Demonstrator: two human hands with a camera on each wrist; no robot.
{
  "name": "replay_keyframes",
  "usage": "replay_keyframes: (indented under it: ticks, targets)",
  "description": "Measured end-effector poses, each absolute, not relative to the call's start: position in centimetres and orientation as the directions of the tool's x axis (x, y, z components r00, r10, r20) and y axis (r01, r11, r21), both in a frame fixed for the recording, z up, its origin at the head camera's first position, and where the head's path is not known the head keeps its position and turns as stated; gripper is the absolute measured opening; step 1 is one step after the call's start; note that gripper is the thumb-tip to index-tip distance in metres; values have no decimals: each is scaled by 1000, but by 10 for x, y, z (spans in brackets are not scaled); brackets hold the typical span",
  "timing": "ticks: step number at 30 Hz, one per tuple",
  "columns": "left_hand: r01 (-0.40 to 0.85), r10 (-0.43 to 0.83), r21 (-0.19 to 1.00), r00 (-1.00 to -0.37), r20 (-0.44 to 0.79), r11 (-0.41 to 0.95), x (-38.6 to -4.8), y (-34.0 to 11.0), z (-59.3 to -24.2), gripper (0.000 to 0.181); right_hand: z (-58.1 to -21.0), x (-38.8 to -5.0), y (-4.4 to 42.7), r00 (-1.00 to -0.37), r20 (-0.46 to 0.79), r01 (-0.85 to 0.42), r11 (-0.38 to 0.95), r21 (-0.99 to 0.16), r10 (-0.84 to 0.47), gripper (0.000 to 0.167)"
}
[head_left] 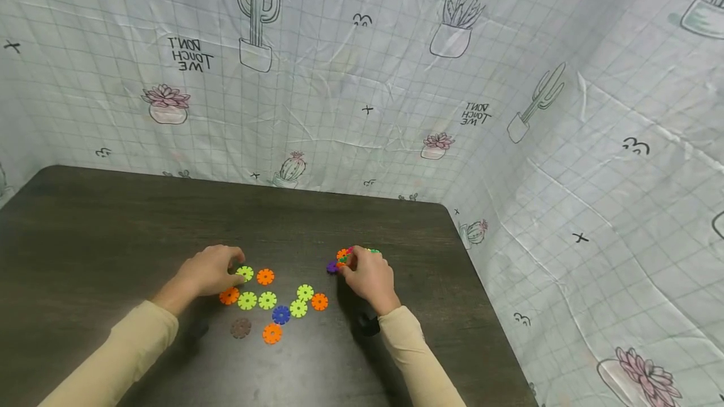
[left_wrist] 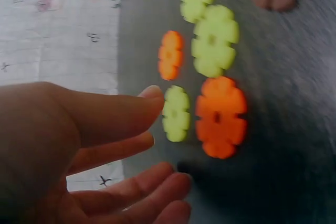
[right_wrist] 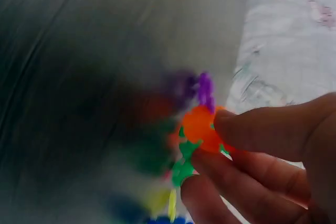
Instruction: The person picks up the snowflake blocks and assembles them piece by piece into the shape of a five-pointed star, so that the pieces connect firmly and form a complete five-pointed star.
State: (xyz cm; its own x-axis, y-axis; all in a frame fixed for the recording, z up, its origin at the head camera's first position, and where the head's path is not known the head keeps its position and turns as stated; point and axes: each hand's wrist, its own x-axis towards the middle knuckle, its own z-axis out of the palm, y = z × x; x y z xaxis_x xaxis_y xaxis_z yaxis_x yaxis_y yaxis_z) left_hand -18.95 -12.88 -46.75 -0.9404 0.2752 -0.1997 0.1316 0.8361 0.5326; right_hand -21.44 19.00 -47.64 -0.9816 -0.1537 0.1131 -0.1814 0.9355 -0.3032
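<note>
My right hand [head_left: 372, 276] pinches an orange notched flower disc [right_wrist: 197, 127] between thumb and fingers. Green discs [right_wrist: 183, 167] and a purple disc [right_wrist: 206, 89] cluster against it, apparently joined, with part of the cluster hidden behind the fingers. To the left, my left hand [head_left: 212, 270] hovers with thumb and fingers spread apart, holding nothing. Its thumb tip is close beside a yellow-green disc [left_wrist: 176, 114]; whether they touch I cannot tell. An orange disc [left_wrist: 221, 118] lies just below that hand in the head view.
More loose discs lie flat on the dark table [head_left: 141, 218]: a blue one [head_left: 281, 314], a brown one [head_left: 241, 328], an orange one [head_left: 272, 333] and several yellow-green ones. A printed cloth [head_left: 339, 80] hangs behind the table and along its right side.
</note>
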Motion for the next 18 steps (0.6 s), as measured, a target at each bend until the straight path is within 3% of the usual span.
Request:
replay_keyframes:
  ticks: [6,9,11,15,18]
  targets:
    - [151,268,504,-948,-169,851,-194,-127,-482,34,-481,-215,195,-978,174,-137,985,-106,-118,29]
    - [151,267,508,-950,-163,848,-195,-125,-485,28,-477,-211,192,-937,275,-222,975,8,-216,28]
    - [151,269,513,-949,-164,845,-195,-124,-486,26,-471,-206,187,-911,268,-315,948,34,-313,31]
    - [139,263,509,-948,-181,849,-196,-122,-484,28,-458,-197,173,-869,12,-493,866,-85,-494,34]
    - [132,264,526,-947,-184,840,-195,-121,-484,32,-456,-197,166,-816,-195,-512,837,-194,-544,38]
